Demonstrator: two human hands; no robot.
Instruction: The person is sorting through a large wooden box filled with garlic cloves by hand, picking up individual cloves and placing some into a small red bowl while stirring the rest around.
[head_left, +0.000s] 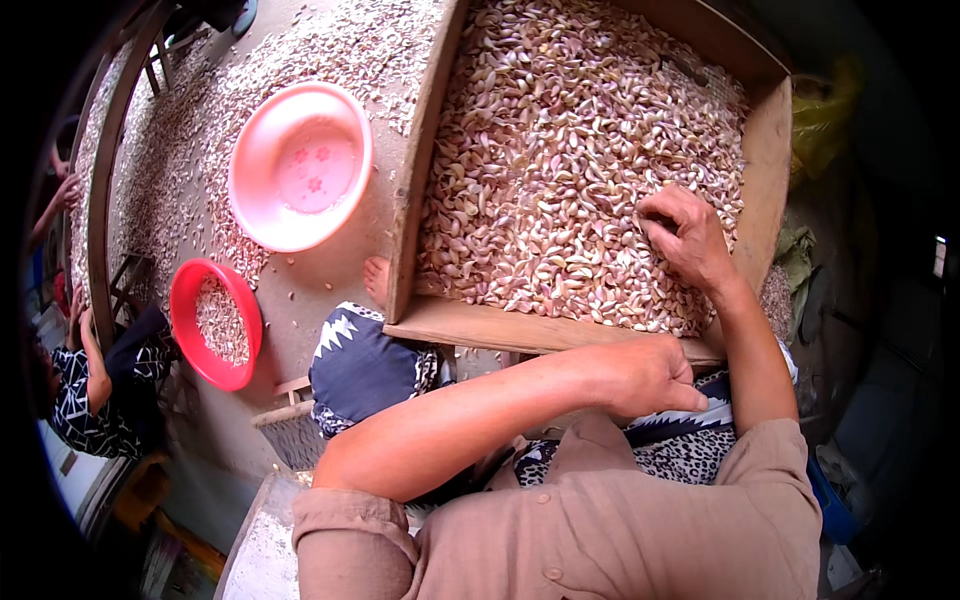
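Observation:
A wooden-sided tray (465, 322) full of garlic cloves (555, 165) lies before me. My right hand (686, 232) is over the cloves near the tray's right side, thumb and forefinger bent towards each other; whether a clove is between them cannot be told. My left forearm crosses in front of my body. My left hand (652, 375) is at the tray's near edge, towards the right corner, with its fingers curled and partly hidden; what it may hold does not show.
A pink plastic basin (315, 169) and a red basin (251, 322) with some cloves stand on the floor to the left. Loose cloves (300, 45) cover much of the floor there. At the far left, people's hands reach to another wooden-framed tray (105, 187). A yellow bag (821, 124) lies beyond the right side.

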